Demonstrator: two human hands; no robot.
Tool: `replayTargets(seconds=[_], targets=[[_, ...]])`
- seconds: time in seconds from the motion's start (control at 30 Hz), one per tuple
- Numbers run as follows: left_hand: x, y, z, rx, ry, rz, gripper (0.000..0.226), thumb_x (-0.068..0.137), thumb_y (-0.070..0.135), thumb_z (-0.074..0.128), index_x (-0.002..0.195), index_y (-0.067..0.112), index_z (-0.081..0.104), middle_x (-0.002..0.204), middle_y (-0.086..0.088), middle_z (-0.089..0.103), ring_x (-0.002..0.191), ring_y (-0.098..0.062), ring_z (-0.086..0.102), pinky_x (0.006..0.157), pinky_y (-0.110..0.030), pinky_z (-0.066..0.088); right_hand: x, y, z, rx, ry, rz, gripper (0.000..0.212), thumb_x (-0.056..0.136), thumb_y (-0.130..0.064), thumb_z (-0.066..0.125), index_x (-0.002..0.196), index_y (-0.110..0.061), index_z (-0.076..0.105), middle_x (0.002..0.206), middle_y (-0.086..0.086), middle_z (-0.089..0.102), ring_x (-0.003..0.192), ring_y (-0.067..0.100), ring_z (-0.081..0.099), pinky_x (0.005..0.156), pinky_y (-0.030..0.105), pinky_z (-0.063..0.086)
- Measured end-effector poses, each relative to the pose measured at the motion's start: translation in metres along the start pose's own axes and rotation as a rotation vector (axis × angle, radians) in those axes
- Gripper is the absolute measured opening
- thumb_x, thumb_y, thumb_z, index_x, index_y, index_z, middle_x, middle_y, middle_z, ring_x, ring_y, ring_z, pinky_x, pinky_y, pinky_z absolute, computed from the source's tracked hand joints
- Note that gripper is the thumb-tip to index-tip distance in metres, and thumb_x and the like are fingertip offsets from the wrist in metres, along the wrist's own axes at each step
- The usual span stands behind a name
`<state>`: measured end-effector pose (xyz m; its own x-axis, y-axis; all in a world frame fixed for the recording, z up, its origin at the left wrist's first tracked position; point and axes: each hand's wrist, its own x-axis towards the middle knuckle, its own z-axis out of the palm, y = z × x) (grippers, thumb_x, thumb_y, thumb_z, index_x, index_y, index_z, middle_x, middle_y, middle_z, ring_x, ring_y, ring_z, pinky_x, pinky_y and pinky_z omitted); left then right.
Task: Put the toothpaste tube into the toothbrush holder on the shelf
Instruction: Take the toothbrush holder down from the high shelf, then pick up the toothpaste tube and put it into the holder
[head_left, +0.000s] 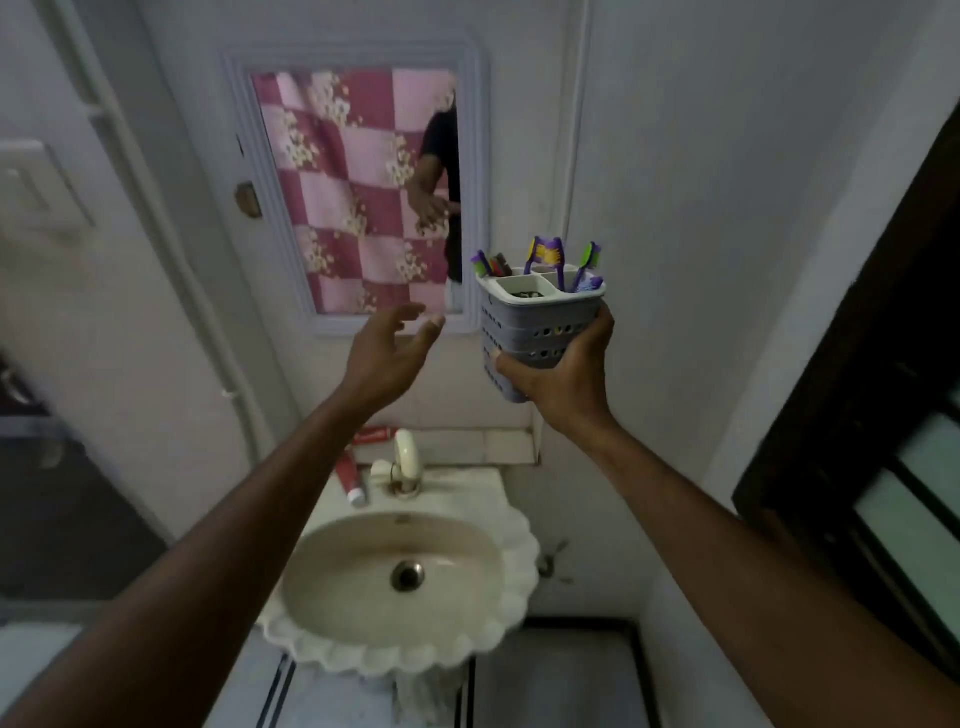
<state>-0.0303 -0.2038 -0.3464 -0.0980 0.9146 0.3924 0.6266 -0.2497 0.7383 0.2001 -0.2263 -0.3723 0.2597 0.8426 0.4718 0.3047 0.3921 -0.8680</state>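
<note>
Now, the scalloped sink (519, 551) fills the lower middle, and the framed mirror (358, 192) hangs on the wall above it. Right hand (561, 384) is wrapped firmly around the grey perforated toothbrush holder (530, 322), lifted upright beside the mirror, toothbrushes (550, 257) poking out. Left hand (387, 353) floats empty in front of the mirror's lower edge, fingers spread loose. And the red toothpaste tube (350, 480) lies on the sink rim, just left of the tap (405, 460).

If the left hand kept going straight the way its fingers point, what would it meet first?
Probably the mirror's lower frame: the open left hand points up and forward toward it, with nothing visible between. Depth is unclear.
</note>
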Motion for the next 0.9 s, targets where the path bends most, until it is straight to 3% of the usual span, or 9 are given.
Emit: replayTargets(seconds=[0.13,0.27,0.4,0.47,0.57,0.67,0.73,0.9], targets=[[-0.031,-0.054,0.01,-0.026,-0.059,-0.097,0.052,0.1,0.056,0.066,0.137,0.02,0.068,0.141,0.001,0.066,0.125,-0.016,0.062,0.098,-0.031,0.048,-0.034,0.044,0.016,-0.013,-0.02,0.068,0.127,0.055,-0.047,0.099,0.158,-0.024,0.029,0.153,0.008,0.043,0.145,0.032,0.052,0.116,0.054,0.053],[-0.047,-0.106,0.028,-0.08,-0.125,-0.199,0.047,0.1,0.049,0.068,0.137,0.021,0.069,0.135,0.0,0.07,0.12,-0.016,0.067,0.097,-0.034,0.056,-0.064,0.077,0.039,-0.069,-0.025,0.136,0.129,0.05,-0.054,0.09,0.159,-0.011,0.035,0.147,0.007,0.043,0.144,0.034,0.047,0.119,0.05,0.048],[-0.05,-0.161,0.047,-0.097,-0.128,-0.298,0.039,0.101,0.035,0.071,0.132,0.012,0.071,0.122,-0.003,0.075,0.111,-0.016,0.07,0.079,-0.008,0.048,-0.087,0.114,0.069,-0.082,-0.045,0.241,0.126,0.053,-0.052,0.093,0.157,-0.013,0.034,0.147,0.005,0.042,0.143,0.03,0.048,0.118,0.05,0.049],[-0.051,-0.194,0.054,-0.085,-0.142,-0.353,0.037,0.101,0.03,0.071,0.13,0.008,0.072,0.121,-0.005,0.076,0.109,-0.017,0.071,0.083,-0.014,0.051,-0.097,0.135,0.086,-0.096,-0.036,0.316,0.126,0.054,-0.05,0.096,0.157,-0.015,0.035,0.149,0.005,0.044,0.142,0.028,0.051,0.117,0.05,0.051],[-0.053,-0.243,0.06,-0.061,-0.148,-0.466,0.031,0.099,0.028,0.071,0.125,0.011,0.075,0.118,-0.006,0.077,0.108,-0.02,0.072,0.095,-0.034,0.057,-0.111,0.163,0.108,-0.191,-0.017,0.415,0.125,0.051,-0.057,0.096,0.156,-0.019,0.039,0.145,0.004,0.052,0.138,0.031,0.052,0.113,0.053,0.05],[-0.056,-0.294,0.062,0.004,-0.166,-0.607,0.029,0.099,0.025,0.068,0.121,0.009,0.075,0.117,-0.008,0.078,0.109,-0.026,0.072,0.093,-0.035,0.054,-0.121,0.184,0.129,-0.316,-0.06,0.49,0.125,0.055,-0.051,0.103,0.157,-0.018,0.04,0.145,0.005,0.054,0.137,0.033,0.046,0.108,0.042,0.039],[-0.052,-0.324,0.067,0.059,-0.182,-0.676,0.033,0.097,0.028,0.066,0.121,0.007,0.075,0.117,-0.012,0.078,0.111,-0.032,0.072,0.097,-0.04,0.056,-0.124,0.2,0.143,-0.358,-0.056,0.516,0.126,0.056,-0.048,0.106,0.159,-0.018,0.039,0.145,0.004,0.055,0.135,0.031,0.047,0.107,0.044,0.043],[-0.023,-0.365,0.088,0.182,-0.218,-0.775,0.039,0.096,0.031,0.069,0.115,-0.003,0.074,0.109,-0.022,0.078,0.103,-0.041,0.074,0.076,-0.032,0.047,-0.122,0.228,0.173,-0.387,-0.012,0.575,0.132,0.053,-0.056,0.105,0.159,-0.02,0.035,0.149,0.002,0.052,0.139,0.025,0.05,0.108,0.049,0.056]])
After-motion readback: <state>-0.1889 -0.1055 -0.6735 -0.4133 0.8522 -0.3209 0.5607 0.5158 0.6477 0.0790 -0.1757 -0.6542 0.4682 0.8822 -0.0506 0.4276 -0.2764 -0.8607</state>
